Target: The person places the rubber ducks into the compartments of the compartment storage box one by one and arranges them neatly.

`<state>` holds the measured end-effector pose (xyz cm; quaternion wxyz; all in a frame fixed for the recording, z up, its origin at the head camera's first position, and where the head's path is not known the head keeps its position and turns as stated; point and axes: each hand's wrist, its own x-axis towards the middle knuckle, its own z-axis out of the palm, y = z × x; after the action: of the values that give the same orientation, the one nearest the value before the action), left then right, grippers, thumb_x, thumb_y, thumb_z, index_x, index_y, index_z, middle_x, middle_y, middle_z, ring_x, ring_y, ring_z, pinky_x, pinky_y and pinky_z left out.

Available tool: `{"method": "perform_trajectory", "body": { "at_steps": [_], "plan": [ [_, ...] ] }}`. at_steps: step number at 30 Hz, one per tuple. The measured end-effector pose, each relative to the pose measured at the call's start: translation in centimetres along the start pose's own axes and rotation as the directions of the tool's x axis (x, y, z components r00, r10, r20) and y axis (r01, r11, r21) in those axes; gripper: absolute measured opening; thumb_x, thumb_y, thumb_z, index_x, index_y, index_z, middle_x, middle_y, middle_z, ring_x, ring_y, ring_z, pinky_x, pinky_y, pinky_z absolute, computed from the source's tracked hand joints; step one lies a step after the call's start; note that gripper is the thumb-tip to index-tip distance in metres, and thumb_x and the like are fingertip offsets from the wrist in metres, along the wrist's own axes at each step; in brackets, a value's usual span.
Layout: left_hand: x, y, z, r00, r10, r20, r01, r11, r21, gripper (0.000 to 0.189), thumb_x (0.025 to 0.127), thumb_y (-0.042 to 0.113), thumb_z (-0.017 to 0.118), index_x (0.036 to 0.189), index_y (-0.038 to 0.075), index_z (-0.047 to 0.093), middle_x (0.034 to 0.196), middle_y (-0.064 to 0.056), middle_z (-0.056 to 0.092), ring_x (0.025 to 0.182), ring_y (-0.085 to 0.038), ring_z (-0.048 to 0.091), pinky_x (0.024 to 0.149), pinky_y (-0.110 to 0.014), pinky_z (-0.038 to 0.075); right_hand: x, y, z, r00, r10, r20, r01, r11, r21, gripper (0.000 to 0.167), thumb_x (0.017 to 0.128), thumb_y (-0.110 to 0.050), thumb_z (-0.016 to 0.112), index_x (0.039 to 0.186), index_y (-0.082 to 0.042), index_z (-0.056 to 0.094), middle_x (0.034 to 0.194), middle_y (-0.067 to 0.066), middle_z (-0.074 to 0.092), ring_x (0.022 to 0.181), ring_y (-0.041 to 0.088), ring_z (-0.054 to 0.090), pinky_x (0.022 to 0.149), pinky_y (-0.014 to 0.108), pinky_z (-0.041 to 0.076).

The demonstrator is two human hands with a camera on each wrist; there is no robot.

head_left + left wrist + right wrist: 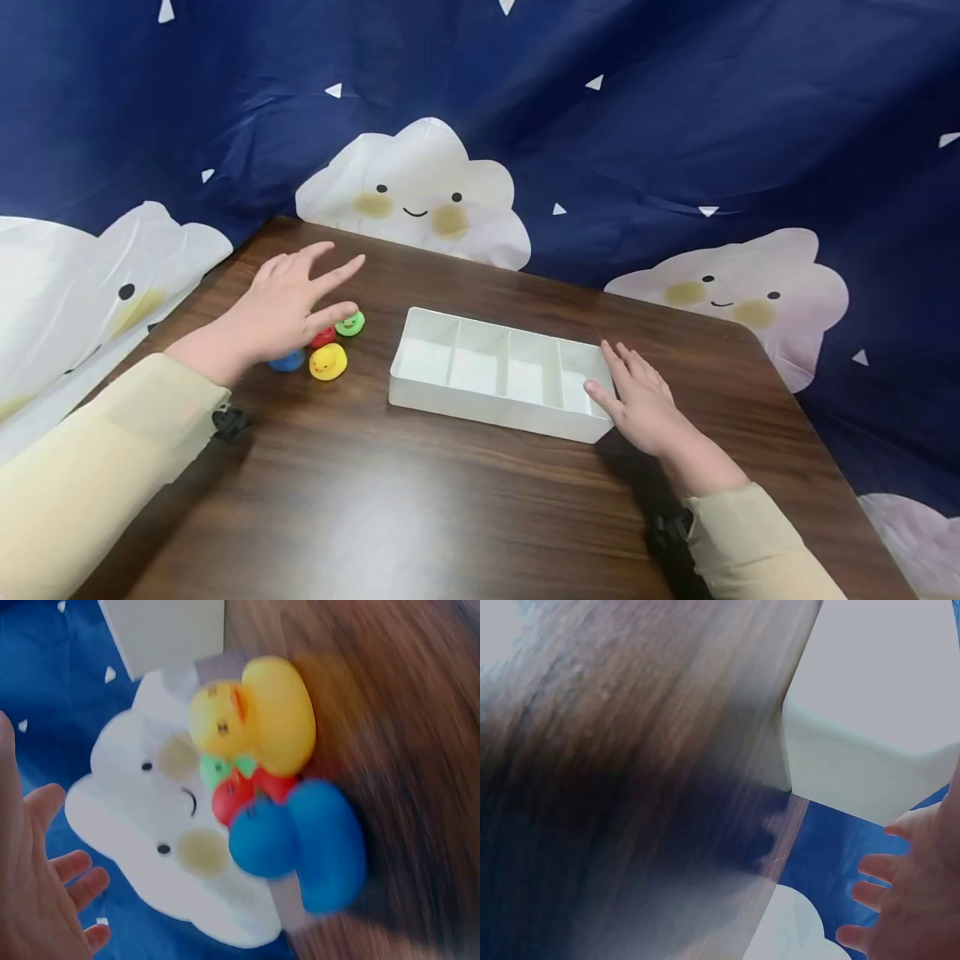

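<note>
Four compartments divide a white tray on the table, and none of them holds anything. To its left stand small rubber ducks: a yellow duck, a red duck, a green duck and a blue duck. My left hand hovers over the ducks with fingers spread, hiding part of the red and blue ones. The left wrist view shows the yellow duck and blue duck nearest. At the tray's right end is my right hand, fingers extended; whether it touches is unclear.
The dark wooden table reaches back to a blue curtain printed with smiling clouds. Dark bands sit at the cuffs of both cream sleeves.
</note>
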<state>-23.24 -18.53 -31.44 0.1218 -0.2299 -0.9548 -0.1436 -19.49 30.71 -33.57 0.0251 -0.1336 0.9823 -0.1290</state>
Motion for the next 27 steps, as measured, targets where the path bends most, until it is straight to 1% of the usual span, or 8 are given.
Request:
{"method": "perform_trajectory", "body": {
  "at_steps": [3,8,12,14,16,21,24,27],
  "plan": [
    [-0.5,-1.1,-0.3,0.999,-0.040,-0.030,0.039,0.998,-0.054,0.062,0.101,0.053,0.046,0.156,0.028,0.032,0.156,-0.023,0.018,0.136,-0.046,0.026,0.108,-0.063,0.011,-0.1,0.0,0.0,1.000,0.007,0.007,-0.008,1.000,0.009,0.080,0.102,-0.058,0.034,0.160,-0.010,0.006,0.160,0.027,0.007,0.145,0.048,0.002,0.107,0.069,0.004],
    [-1.8,-2.9,-0.6,0.993,-0.097,-0.072,0.089,0.990,-0.108,0.056,0.103,0.048,0.046,0.153,0.024,0.040,0.151,-0.026,0.023,0.127,-0.042,0.036,0.103,-0.065,0.015,-0.1,-0.2,0.2,1.000,0.016,0.013,-0.016,1.000,0.014,0.079,0.103,-0.058,0.033,0.159,-0.010,0.005,0.159,0.029,0.008,0.143,0.051,0.004,0.105,0.071,0.006],
    [-2.8,-3.8,-0.6,0.988,-0.147,-0.055,0.139,0.982,-0.129,0.057,0.101,0.051,0.048,0.151,0.023,0.043,0.144,-0.027,0.029,0.126,-0.043,0.034,0.099,-0.064,0.018,0.0,-0.3,0.2,1.000,0.016,0.014,-0.016,1.000,0.016,0.079,0.103,-0.058,0.033,0.159,-0.009,0.006,0.159,0.030,0.009,0.143,0.052,0.006,0.104,0.072,0.008],
    [-3.4,-4.2,-0.5,0.984,-0.173,-0.046,0.166,0.977,-0.132,0.059,0.099,0.053,0.052,0.149,0.022,0.046,0.139,-0.025,0.033,0.125,-0.042,0.032,0.096,-0.061,0.020,0.1,-0.4,0.2,1.000,0.013,0.012,-0.013,1.000,0.020,0.079,0.103,-0.057,0.033,0.159,-0.009,0.006,0.158,0.030,0.010,0.142,0.052,0.006,0.104,0.073,0.009],
    [-4.0,-4.5,-0.2,0.980,-0.190,-0.054,0.182,0.975,-0.131,0.061,0.095,0.054,0.057,0.146,0.021,0.051,0.133,-0.022,0.037,0.122,-0.040,0.034,0.092,-0.058,0.022,0.1,-0.5,0.2,1.000,0.009,0.012,-0.010,1.000,0.022,0.078,0.103,-0.057,0.033,0.159,-0.010,0.005,0.158,0.030,0.010,0.142,0.052,0.007,0.103,0.073,0.009],
    [-5.4,-4.9,0.8,0.980,-0.171,-0.106,0.157,0.979,-0.130,0.053,0.086,0.047,0.075,0.128,0.016,0.069,0.112,-0.013,0.044,0.104,-0.031,0.042,0.080,-0.050,0.025,0.2,-0.5,0.3,1.000,0.002,0.000,-0.002,1.000,0.015,0.078,0.103,-0.056,0.034,0.159,-0.009,0.007,0.158,0.031,0.011,0.142,0.053,0.006,0.103,0.073,0.009],
    [-6.1,-5.0,1.4,0.981,-0.159,-0.115,0.144,0.982,-0.125,0.048,0.081,0.044,0.080,0.119,0.016,0.074,0.101,-0.008,0.043,0.094,-0.026,0.041,0.076,-0.046,0.025,0.2,-0.4,0.3,1.000,-0.001,-0.004,0.002,1.000,0.009,0.078,0.104,-0.056,0.034,0.159,-0.008,0.008,0.157,0.032,0.011,0.142,0.053,0.006,0.103,0.073,0.009],
    [-6.6,-4.9,1.6,0.982,-0.151,-0.116,0.137,0.983,-0.120,0.043,0.079,0.041,0.083,0.114,0.017,0.077,0.094,-0.004,0.041,0.087,-0.023,0.039,0.072,-0.043,0.023,0.4,-0.4,0.4,1.000,-0.007,-0.004,0.007,1.000,0.009,0.077,0.104,-0.055,0.034,0.159,-0.007,0.008,0.157,0.032,0.011,0.142,0.054,0.007,0.102,0.074,0.009]
  ]
}}
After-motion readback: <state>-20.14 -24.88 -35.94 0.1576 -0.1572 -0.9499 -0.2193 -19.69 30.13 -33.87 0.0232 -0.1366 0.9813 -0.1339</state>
